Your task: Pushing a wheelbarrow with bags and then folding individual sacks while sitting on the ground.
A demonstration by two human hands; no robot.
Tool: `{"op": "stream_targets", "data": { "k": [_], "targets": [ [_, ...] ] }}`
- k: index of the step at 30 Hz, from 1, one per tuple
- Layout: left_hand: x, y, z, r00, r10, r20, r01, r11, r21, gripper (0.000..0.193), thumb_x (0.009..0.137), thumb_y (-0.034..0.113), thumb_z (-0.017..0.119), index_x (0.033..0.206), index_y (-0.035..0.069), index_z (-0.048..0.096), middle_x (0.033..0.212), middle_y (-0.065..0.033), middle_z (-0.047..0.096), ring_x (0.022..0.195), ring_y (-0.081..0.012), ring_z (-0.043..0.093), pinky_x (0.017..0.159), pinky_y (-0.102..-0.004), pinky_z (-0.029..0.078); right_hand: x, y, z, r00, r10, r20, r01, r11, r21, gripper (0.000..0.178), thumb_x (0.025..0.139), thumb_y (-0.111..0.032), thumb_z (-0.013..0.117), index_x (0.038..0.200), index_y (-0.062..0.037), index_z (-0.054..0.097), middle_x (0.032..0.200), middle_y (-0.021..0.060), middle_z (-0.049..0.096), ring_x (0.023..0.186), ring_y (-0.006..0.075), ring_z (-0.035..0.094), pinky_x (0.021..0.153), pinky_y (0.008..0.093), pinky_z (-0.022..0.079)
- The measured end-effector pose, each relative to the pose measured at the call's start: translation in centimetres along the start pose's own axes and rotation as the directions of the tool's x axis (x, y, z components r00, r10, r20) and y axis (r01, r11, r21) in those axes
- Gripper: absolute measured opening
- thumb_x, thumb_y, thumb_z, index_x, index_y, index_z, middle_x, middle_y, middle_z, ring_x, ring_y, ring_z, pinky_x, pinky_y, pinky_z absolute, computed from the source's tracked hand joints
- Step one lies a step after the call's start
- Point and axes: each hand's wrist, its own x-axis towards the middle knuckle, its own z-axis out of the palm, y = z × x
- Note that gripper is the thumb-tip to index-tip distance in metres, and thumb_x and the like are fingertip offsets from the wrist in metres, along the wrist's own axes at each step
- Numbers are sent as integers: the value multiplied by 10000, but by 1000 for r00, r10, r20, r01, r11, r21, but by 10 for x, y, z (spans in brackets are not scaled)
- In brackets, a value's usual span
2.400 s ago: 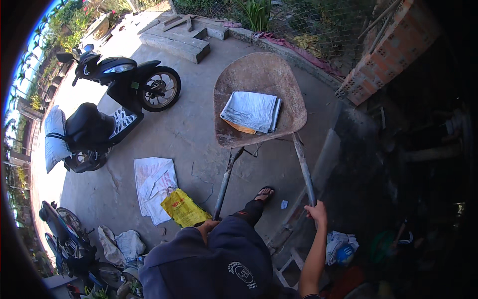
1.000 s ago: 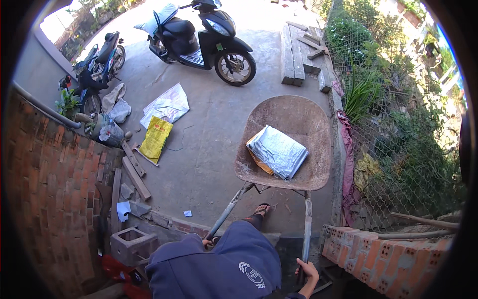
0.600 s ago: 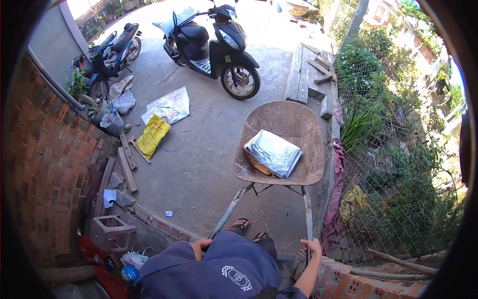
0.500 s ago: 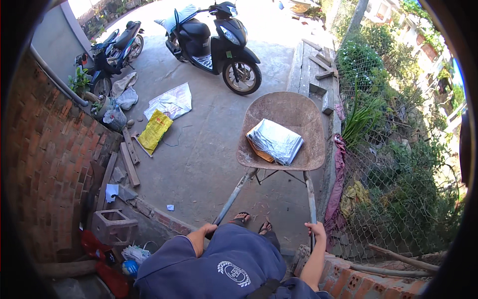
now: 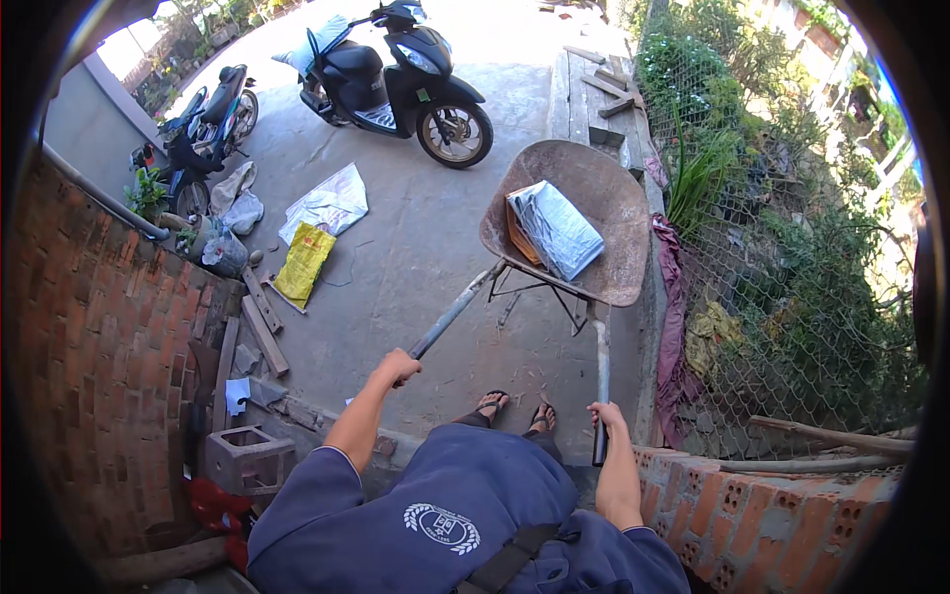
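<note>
While folded sheets [image 5: 556,230] lie in the barrow [image 5: 609,193], your left hand [image 5: 399,367] grips one handle [image 5: 450,321], your right hand [image 5: 608,416] the other [image 5: 603,364].

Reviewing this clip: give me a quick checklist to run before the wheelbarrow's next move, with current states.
1. Left hand gripping the left handle: ok.
2. Right hand gripping the right handle: ok.
3. Folded bundle inside the rusty tray: ok.
4. Room on the right: not ok, the tray looks close to the kerb.
5. Yellow bag clear of the tray: ok, off to its left.
6. Wheel's path: cannot tell, the tray hides the wheel.
</note>
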Motion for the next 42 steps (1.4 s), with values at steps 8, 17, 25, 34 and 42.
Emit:
{"op": "stream_targets", "data": {
  "k": [8, 17, 25, 34, 42],
  "targets": [
    [-40, -27, -46, 920, 64, 387, -82, 996, 28, 310, 696, 253, 679, 637, -40, 593, 521, -125, 572, 430, -210, 586, 418, -317, 476, -48, 135, 52, 976, 198, 95, -213, 959, 187, 87, 772, -80, 579, 745, -80, 497, 564, -1, 467, 442, 106, 457, 427, 267, 410],
    [-96, -30, -13, 955, 297, 8, -260, 824, 503, 325, 656, 131, 589, 923, -43, 523, 934, -262, 609, 915, -414, 592, 783, -464, 485, -95, 204, 62, 985, 172, -18, -171, 984, 41, 218, 823, -272, 610, 821, -55, 590, 682, 10, 562, 529, 130, 503, 515, 273, 398],
    [-96, -151, 69, 957, 82, 278, -9, 967, -255, 275, 679, 90, 633, 903, 15, 492, 650, -144, 588, 526, -251, 610, 465, -422, 489, -107, 205, -6, 968, 252, 3, -250, 962, -111, 166, 727, -168, 676, 735, -40, 571, 596, 24, 546, 485, 118, 519, 467, 265, 425],
    [-118, -233, 178, 935, -204, 291, 294, 902, -315, 119, 674, 123, 632, 687, 11, 593, 562, -79, 550, 429, -166, 516, 405, -335, 434, -191, 60, -21, 969, 32, -243, -161, 831, -532, 146, 674, -71, 595, 737, 60, 595, 635, 139, 617, 531, 214, 617, 484, 330, 476],
    [-113, -253, 286, 958, -56, 280, 212, 797, -566, 349, 770, 271, 628, 951, -26, 658, 871, -107, 661, 804, -152, 595, 692, -325, 476, -175, -75, -38, 939, -154, -309, -160, 599, -785, 300, 671, -97, 590, 906, 89, 614, 878, 264, 630, 889, 394, 612, 772, 449, 482]
  ]
}}
